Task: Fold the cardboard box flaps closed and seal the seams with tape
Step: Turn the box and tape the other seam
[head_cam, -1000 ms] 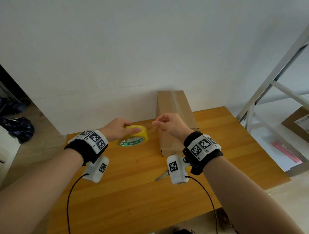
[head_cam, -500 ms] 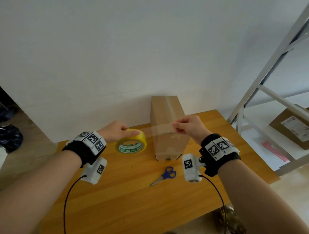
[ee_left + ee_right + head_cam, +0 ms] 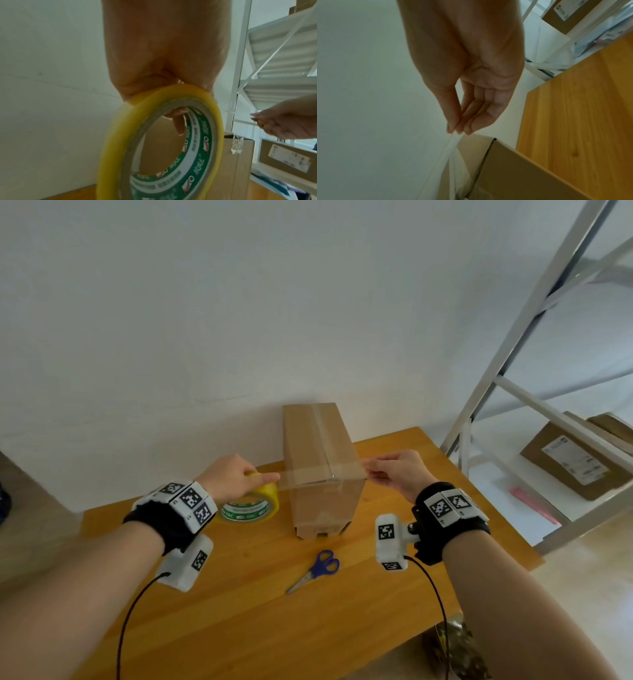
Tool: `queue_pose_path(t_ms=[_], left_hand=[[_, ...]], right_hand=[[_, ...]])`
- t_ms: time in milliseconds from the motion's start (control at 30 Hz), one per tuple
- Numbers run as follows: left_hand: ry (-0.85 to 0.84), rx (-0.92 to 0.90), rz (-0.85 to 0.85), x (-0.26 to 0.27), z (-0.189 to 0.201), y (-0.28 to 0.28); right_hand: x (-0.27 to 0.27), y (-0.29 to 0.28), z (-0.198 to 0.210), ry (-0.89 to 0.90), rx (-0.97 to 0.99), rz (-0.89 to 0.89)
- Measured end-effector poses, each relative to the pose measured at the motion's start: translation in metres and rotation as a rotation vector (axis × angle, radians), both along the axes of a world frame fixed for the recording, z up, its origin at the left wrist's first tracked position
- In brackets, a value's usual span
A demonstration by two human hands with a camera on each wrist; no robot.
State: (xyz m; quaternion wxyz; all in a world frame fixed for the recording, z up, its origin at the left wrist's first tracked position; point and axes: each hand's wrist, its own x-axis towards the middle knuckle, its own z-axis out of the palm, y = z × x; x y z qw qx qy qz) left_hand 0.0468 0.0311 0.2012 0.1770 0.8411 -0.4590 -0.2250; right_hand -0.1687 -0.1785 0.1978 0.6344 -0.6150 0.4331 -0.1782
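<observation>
A tall brown cardboard box point(image 3: 322, 470) stands on the wooden table point(image 3: 239, 611), its top flaps folded shut with clear tape along the lengthwise seam. My left hand point(image 3: 236, 481) grips the yellow tape roll point(image 3: 251, 505) left of the box, fingers through its core point(image 3: 178, 121). My right hand point(image 3: 387, 470) pinches the free end of a clear tape strip point(image 3: 318, 472) on the right of the box. The strip stretches across the box's near top edge. In the right wrist view the thumb and fingertips point(image 3: 457, 127) pinch the strip just above the box point(image 3: 522, 169).
Blue-handled scissors point(image 3: 317, 568) lie on the table in front of the box. A white wall stands behind. A metal shelf frame point(image 3: 513, 344) at the right holds another labelled cardboard box point(image 3: 575, 460). The table's right edge lies near my right wrist.
My right hand has drawn the tape end rightward from the roll, across the box to its right side. The left hand with the roll has stayed left of the box.
</observation>
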Motion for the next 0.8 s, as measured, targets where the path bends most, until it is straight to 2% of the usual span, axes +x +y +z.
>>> queue_pose_path(t_ms=[200, 800], left_hand=[[-0.035, 0.035, 0.011, -0.005, -0.006, -0.017], [-0.005, 0.063, 0.05, -0.013, -0.013, -0.034]], right_hand=[[-0.003, -0.019, -0.009, 0.059, 0.103, 0.045], [0.0, -0.032, -0.024, 0.169, 0.133, 0.042]])
